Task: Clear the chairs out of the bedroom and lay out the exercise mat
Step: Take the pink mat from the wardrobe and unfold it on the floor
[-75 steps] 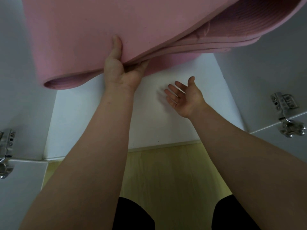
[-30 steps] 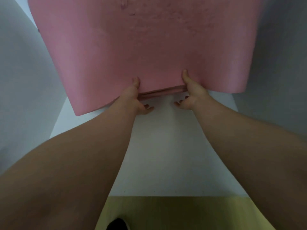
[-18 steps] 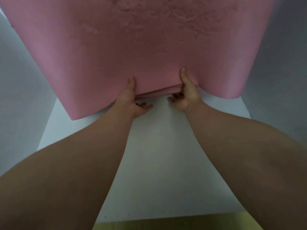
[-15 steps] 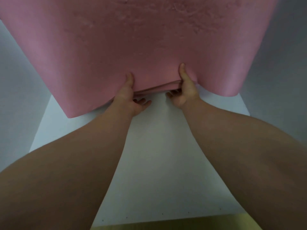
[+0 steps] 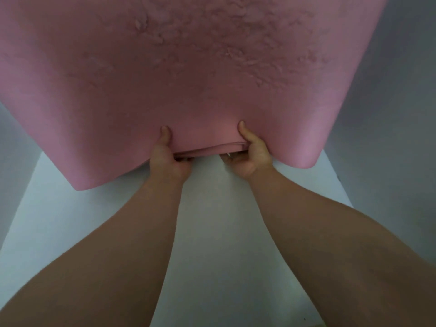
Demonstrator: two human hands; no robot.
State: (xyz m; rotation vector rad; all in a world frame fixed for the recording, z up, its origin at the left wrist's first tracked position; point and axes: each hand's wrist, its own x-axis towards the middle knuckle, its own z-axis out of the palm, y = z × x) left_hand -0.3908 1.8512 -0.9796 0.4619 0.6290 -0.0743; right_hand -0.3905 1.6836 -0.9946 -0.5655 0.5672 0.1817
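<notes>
white shelf (image 5: pixel 212 232) fills the lower frame. left hand (image 5: pixel 165 159) and right hand (image 5: pixel 252 156) each pinch the pink exercise mat (image 5: pixel 188 79), mid-frame.

Both arms bare, extended fwd, forearms converging twd centre. L hand (image 5: pixel 168 159) and R hand (image 5: pixel 254 155) grip the near edge of the mat (image 5: pixel 212 67) the same way: thumb pressed flat on top face, fingers (image 5: pixel 228 159) curled underneath, pinch grip. Hands approx. level, near each other, not touching. Wrists roughly straight.
</notes>
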